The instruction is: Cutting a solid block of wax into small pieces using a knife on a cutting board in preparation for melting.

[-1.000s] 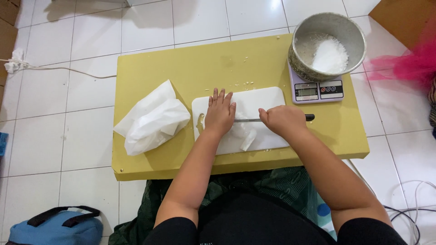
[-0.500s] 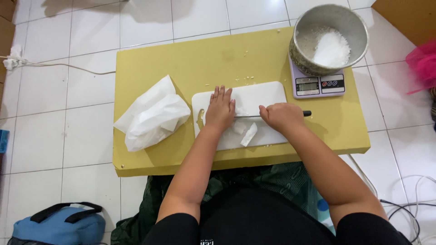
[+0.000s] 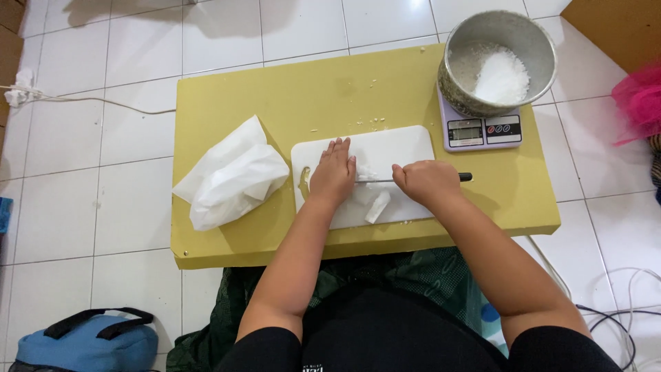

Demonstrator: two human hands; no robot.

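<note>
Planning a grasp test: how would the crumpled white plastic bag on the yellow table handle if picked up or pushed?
The crumpled white plastic bag is probably floppy: it lies in loose folds with no fixed shape. Likely light for its size, since it looks thin and puffed up. Pushed across the smooth yellow table, it would likely slide or crumple, not roll.

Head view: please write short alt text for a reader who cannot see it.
A person's right hand holds a knife over white pieces on a white cutting board, with the left hand flat on it. A metal bowl sits on a scale on the yellow table.
</note>
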